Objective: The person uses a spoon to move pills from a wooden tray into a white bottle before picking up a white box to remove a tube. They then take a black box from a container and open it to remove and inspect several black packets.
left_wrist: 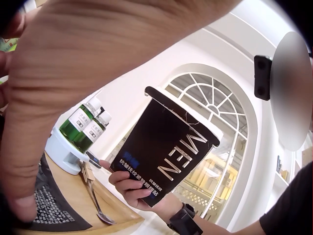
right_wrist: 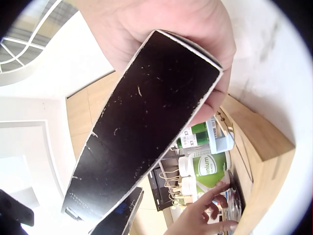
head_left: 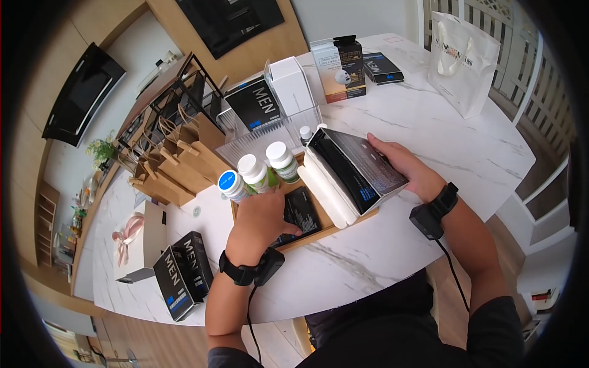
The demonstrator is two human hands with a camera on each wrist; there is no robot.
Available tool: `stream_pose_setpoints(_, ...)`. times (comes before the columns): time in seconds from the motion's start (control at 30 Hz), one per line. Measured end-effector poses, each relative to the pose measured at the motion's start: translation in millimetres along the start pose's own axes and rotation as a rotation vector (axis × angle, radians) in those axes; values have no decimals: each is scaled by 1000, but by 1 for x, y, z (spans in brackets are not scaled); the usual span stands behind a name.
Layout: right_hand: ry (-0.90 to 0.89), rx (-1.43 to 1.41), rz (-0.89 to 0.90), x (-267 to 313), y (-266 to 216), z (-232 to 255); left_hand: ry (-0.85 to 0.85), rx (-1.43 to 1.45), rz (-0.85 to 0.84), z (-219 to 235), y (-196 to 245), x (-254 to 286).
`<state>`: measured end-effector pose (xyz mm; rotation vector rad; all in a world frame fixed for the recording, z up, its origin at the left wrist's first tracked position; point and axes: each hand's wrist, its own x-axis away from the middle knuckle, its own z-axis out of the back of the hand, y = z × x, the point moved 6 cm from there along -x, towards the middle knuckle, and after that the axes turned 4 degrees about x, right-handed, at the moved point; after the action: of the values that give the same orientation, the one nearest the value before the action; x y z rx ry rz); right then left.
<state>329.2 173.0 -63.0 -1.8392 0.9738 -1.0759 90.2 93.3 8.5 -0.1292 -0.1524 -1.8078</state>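
My right hand (head_left: 402, 165) grips a black box marked MEN (head_left: 362, 168) by its side, fingers behind it. The box is tilted over the right part of a shallow wooden tray (head_left: 328, 235), its flap raised. My left hand (head_left: 261, 218) reaches into the tray, fingers spread. Its thumb rests at a flat black packet (head_left: 302, 211) with white print. Three white-capped or blue-capped bottles (head_left: 282, 162) stand just beyond that hand. In the left wrist view, two green bottles (left_wrist: 80, 122) sit in a pale blue holder (left_wrist: 66, 152) beside a metal spoon (left_wrist: 98, 208).
Two black MEN boxes (head_left: 178, 276) and a white gift box with a pink bow (head_left: 138, 242) lie left. Brown paper bags (head_left: 178, 159) stand behind them. A clear ribbed organizer (head_left: 270, 136) holds boxes at the back. A white bag (head_left: 460, 73) stands far right.
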Motion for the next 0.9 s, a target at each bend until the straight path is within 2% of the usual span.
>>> stream_pose_setpoints(0.07,3,8,5,0,-1,0,-17,-3,33,0,-1,0)
stream_pose_setpoints(0.13,9,9,-2,-1,0,1,80,-24,-13,0,-2,1)
stream_pose_setpoints(0.23,-1,-2,0,-3,2,3,126,-22,-56,-1,-6,1)
stream_pose_setpoints(0.47,-6,-38,1,-3,0,2,130,-56,-58,-2,-4,2)
stream_pose_setpoints(0.57,-14,-19,0,-2,0,2,187,-33,-69,6,-2,4)
stream_pose_setpoints(0.63,-13,-44,3,-2,-1,2,70,47,81,11,-4,4)
stream_pose_setpoints(0.67,-11,-46,7,-1,-2,1,71,44,78,11,-7,5)
stream_pose_setpoints(0.73,-8,-71,10,0,-4,1,248,-88,-89,22,-8,9)
stream_pose_setpoints(0.77,-2,-75,13,0,-4,2,247,-90,-97,31,-10,13)
stream_pose_setpoints(0.83,-26,-57,53,-2,-4,5,238,197,-223,62,-4,32)
stream_pose_setpoints(0.9,-12,-65,55,-4,-4,6,425,455,-263,85,-16,54)
